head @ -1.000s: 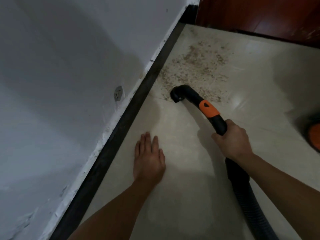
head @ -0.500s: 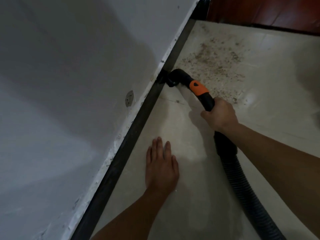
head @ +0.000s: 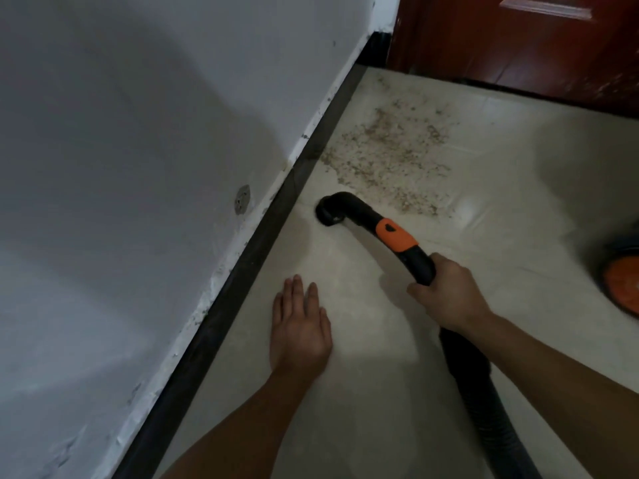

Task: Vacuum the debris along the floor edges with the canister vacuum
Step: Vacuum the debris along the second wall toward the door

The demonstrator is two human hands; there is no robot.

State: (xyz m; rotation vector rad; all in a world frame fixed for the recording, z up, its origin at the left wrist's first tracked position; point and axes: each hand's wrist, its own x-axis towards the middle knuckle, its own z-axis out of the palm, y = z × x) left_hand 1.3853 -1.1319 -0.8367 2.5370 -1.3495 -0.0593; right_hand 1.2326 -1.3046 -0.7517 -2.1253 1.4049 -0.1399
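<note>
Covering the pale floor (head: pixel 518 216) near the corner: debris (head: pixel 387 157), a wide scatter of fine brown-grey crumbs. It is densest at the middle, its left edge reaches the dark skirting board (head: pixel 262 243), and its far side thins toward the red-brown door (head: pixel 518 39).

Nozzle (head: pixel 328 210): black curved tube end with an orange collar behind the bend. The mouth is turned down to the floor just short of the debris, near the skirting board but apart from it, judged ready to push forward into the patch.

Right hand (head: pixel 446 295): fingers wrapped firmly round the black grip below the collar and held low, likely so that the mouth sits flat.

Hose (head: pixel 491 409): black and ribbed, running back from that hand.

Left hand (head: pixel 299 326): palm down on the floor, fingers straight and close together, holding nothing; probably a prop for a crouching body.

Canister (head: pixel 622 281): orange and black, partly seen at the right edge, well apart from the debris.

Wall (head: pixel 138 167): white, with chipped paint along its foot.
</note>
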